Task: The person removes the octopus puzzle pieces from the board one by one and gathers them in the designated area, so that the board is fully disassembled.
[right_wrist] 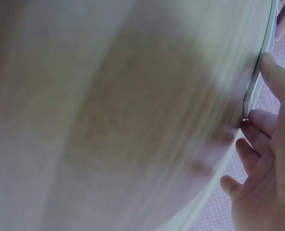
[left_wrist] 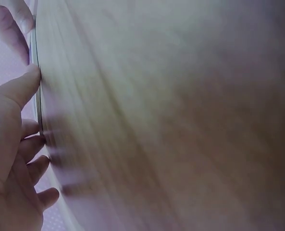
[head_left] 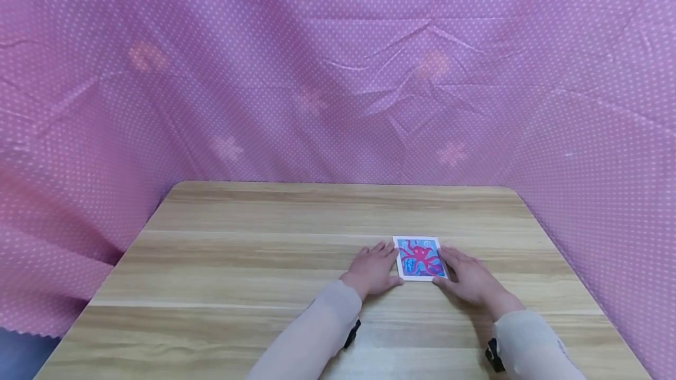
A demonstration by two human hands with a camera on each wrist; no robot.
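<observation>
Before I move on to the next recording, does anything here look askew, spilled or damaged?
Nothing spilled or damaged stands out. The octopus picture lies face up on the wooden table, left hand and right hand at its sides. Only the pink dotted cloth behind looks slightly untidy, with visible creases.

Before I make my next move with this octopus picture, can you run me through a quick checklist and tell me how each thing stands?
1. Square octopus picture panel lying flat on the wood-grain table: ok, it appears flat.
2. Picture side up: ok, the red octopus shows fully in the head view.
3. Left hand at the panel: ok, it touches the left edge.
4. Right hand at the panel: ok, it touches the right edge.
5. Pale sleeves away from the panel: ok, both end at the wrists.
6. Panel's underside sound: cannot tell, it is hidden.
</observation>
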